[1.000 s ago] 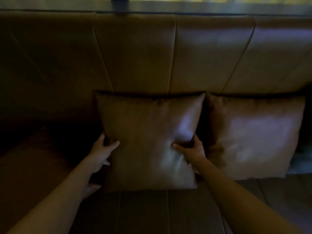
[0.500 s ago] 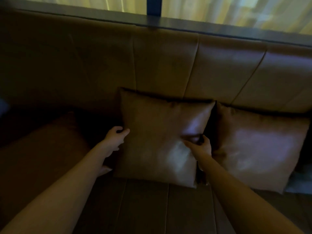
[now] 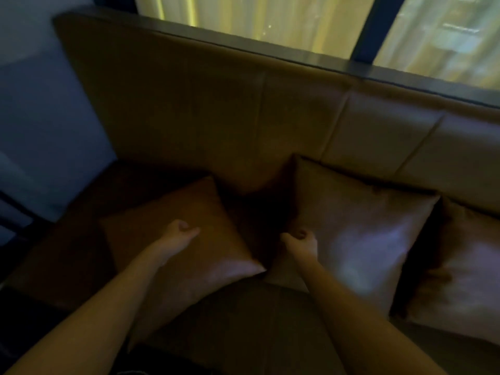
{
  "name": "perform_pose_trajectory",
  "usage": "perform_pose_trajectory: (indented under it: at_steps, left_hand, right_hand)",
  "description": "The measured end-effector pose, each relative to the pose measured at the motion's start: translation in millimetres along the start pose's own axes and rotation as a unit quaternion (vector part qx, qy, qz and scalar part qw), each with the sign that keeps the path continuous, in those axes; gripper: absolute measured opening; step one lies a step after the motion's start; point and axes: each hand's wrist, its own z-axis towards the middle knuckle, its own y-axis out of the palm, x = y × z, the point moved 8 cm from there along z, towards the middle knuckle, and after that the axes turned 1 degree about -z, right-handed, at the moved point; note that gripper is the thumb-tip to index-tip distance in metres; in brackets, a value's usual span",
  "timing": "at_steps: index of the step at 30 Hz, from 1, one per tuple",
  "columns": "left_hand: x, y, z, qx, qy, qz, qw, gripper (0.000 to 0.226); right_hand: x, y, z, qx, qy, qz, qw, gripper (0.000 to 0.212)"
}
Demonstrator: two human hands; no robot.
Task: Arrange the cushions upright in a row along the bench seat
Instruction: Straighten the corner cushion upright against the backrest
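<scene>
A brown leather cushion (image 3: pixel 173 255) lies flat on the bench seat (image 3: pixel 243 320), left of centre. My left hand (image 3: pixel 178 235) hovers just over its top with fingers loosely curled and nothing in them. A second cushion (image 3: pixel 359 239) stands upright against the backrest (image 3: pixel 216 117). My right hand (image 3: pixel 301 243) is at its lower left edge with fingers curled; blur hides whether it grips the cushion. A third cushion (image 3: pixel 465 272) stands upright at the right, touching the second one.
The bench ends at the left against a blue-grey wall (image 3: pixel 40 104). A dark ledge (image 3: pixel 297 58) tops the backrest, with a curtained window (image 3: pixel 270 17) behind it. A dark gap separates the flat cushion from the upright one.
The view has swung left, bringing the flat cushion into sight. My left hand let go of the middle cushion and moved over the flat one. My right hand shifted from the cushion's right side to its left edge.
</scene>
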Motion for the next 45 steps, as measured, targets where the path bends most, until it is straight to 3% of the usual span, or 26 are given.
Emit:
perform_pose_trajectory:
  at_steps: [7,12,20,31,35,37,42,45]
  left_hand:
    - [-111.0,-95.8,25.0,0.021,-0.113,-0.092,0.989,0.086]
    - [-149.7,-90.6,43.6,0.006,-0.138,-0.137,0.981,0.116]
    - [-160.9,-65.8,69.4,-0.015,-0.157,-0.2,0.967,0.144]
    - [-185.7,-61.7,96.6,0.039,-0.191,-0.292,0.936,0.129]
    - [-202.7,-48.4,96.4,0.009,-0.217,-0.319,0.923,0.136]
    - [-201.5,-50.1,96.1,0.008,-0.213,-0.329,0.92,0.129]
    - [-177.3,-65.9,92.9,-0.001,-0.152,-0.313,0.938,0.126]
    - [-155.0,-72.7,88.9,-0.006,-0.109,-0.315,0.943,0.12]
  right_hand:
    - [-3.9,136.3,-24.8,-0.127,0.036,-0.023,0.991,0.065]
    - [0.7,176.3,-4.1,-0.154,0.054,-0.04,0.986,0.074]
    - [0.2,204.9,31.0,-0.196,0.025,-0.154,0.968,0.089]
    - [9.3,222.2,79.2,-0.198,0.033,-0.178,0.963,0.113]
    - [19.6,223.7,74.2,-0.177,0.05,-0.176,0.967,0.137]
    - [22.6,221.5,69.6,-0.176,0.068,-0.155,0.97,0.145]
    - [26.2,204.6,44.6,-0.162,0.079,-0.095,0.979,0.122]
    - [27.9,191.1,29.3,-0.138,0.066,-0.073,0.986,0.127]
